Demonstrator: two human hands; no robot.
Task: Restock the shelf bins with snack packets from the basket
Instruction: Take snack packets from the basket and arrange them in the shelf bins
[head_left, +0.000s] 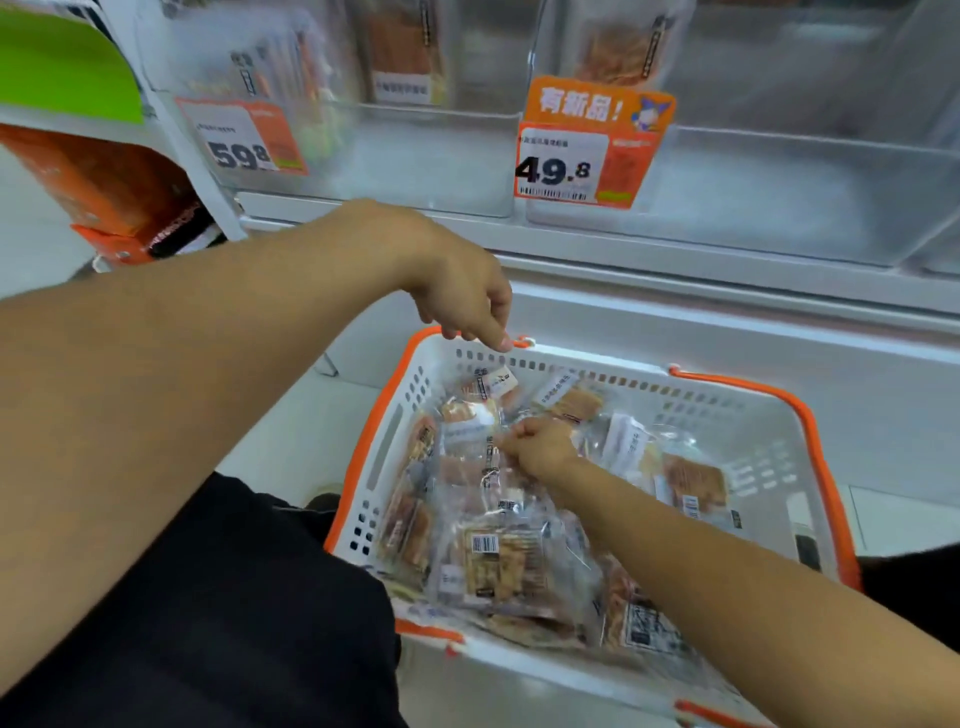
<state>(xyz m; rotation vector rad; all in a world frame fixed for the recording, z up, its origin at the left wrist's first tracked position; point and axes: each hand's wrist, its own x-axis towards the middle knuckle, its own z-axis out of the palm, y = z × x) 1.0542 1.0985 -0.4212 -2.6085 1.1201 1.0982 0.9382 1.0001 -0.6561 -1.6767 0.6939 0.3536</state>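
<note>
R hand (537, 447) grip pinches packet (470, 434) edge, in basket (748, 457).

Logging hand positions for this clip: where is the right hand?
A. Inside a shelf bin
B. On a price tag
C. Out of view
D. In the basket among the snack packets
D: the right hand is down in the basket, fingers closing on a clear snack packet.

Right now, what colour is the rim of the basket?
Orange, around a white basket; the head view shows it, the only view.
</note>
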